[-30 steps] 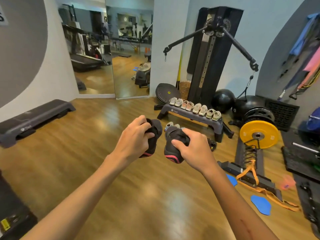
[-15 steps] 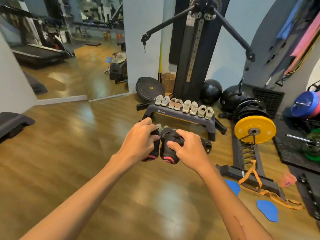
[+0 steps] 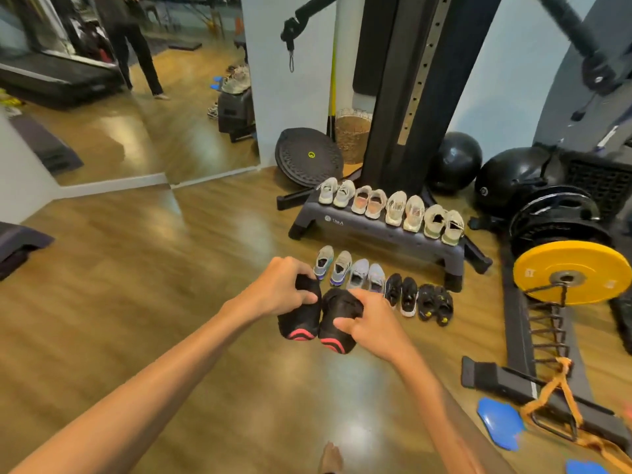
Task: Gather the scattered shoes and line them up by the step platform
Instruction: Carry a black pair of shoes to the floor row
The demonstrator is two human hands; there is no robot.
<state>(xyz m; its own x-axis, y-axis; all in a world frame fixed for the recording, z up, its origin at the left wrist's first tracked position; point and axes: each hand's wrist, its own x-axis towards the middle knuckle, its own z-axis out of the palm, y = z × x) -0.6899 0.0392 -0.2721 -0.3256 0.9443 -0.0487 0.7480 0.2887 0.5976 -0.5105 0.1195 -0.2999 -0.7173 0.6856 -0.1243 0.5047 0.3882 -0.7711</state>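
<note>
Grip: both hands were curled round one black shoe each. The left hand (image 3: 280,292) pinched the left shoe (image 3: 300,319) from the top near its collar, and the right hand (image 3: 371,318) wrapped the right shoe (image 3: 337,323) the same way, thumb on the near side.
Hold: shoes hung side by side, touching, red-trimmed heels toward the camera and toes toward the platform. My guess is that was so the pair could go down together, already facing like the others.
Height: they looked to be off the floor (image 3: 171,285), though I couldn't tell how far.
Floor row: just past the hands, four pairs sat in a line in front of the step platform (image 3: 376,230): grey pair (image 3: 331,266), lighter grey pair (image 3: 366,277), black pair with white soles (image 3: 400,293), and small black pair (image 3: 436,304). All pointed toes to the platform, which is probably the pattern to copy.
Top row: four pale pairs (image 3: 390,208) lined the platform's top, edge to edge, so no space was left up there.
Likely spot: the held pair hovered by the left end of the floor row, near the grey pair, so that end seemed to be the target.
Snags: yellow weight plate (image 3: 571,277) and a black rack crowded the right end, which would explain going left.
</note>
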